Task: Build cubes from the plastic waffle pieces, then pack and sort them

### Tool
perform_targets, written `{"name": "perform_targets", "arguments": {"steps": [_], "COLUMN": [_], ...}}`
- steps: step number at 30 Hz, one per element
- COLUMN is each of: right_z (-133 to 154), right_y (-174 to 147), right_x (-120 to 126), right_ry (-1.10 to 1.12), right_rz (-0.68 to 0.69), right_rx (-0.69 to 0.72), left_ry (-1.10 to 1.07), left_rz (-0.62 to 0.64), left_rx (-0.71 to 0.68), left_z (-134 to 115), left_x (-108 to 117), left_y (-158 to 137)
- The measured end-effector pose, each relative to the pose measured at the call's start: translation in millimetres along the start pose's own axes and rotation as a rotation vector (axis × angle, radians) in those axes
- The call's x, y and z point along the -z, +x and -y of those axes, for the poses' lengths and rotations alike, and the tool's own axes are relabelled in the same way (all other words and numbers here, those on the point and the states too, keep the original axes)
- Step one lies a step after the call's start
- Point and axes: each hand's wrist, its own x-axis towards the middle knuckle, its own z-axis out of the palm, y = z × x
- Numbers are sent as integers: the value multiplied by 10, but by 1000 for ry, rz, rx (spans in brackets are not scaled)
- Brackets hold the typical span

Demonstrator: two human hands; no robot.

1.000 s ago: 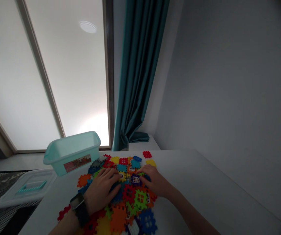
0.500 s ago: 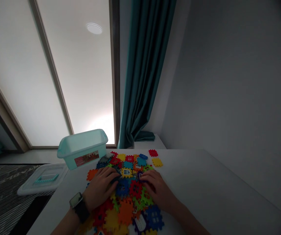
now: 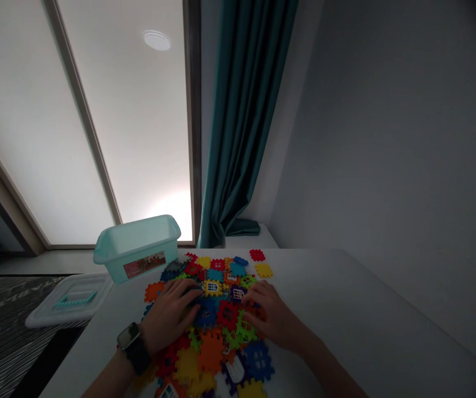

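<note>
- Across the lower middle and right of the frame spreads a white table (image 3: 329,309).
- At top centre hangs a teal curtain (image 3: 248,110).
- From bottom centre up to mid-frame, a pile of notched plastic pieces (image 3: 208,316) lies on the table in many colours.
- Left of centre stands a mint box (image 3: 138,247), with a clear lid (image 3: 72,310) at lower left.
- Bottom centre: the left hand (image 3: 171,312) lies over the pile, fingers bent; the right hand (image 3: 270,312) curls at its right side. Whether either grasps a piece, I cannot tell.
- Lower left of centre, a dark watch (image 3: 134,345) circles the left wrist.
- Between the hands sit a yellow window piece (image 3: 212,288) and a purple one (image 3: 238,293).
</note>
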Motion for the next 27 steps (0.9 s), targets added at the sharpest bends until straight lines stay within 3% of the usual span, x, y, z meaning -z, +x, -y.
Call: {"name": "perform_targets", "arguments": {"steps": [5, 15, 21, 27], "right_z": [86, 125, 153, 206], "right_y": [-62, -106, -85, -62], "right_x": [178, 62, 97, 2], "right_ry": [-60, -53, 96, 137], "right_rz": [126, 168, 95, 1], "right_rx": [19, 25, -26, 39], "left_ry": [7, 22, 10, -53], "left_rz": [1, -6, -24, -5], "left_rx": [-6, -16, -37, -33], "left_z": [-29, -139, -124, -292], "left_x": [-4, 41, -27, -3], "left_y": [2, 36, 9, 61]}}
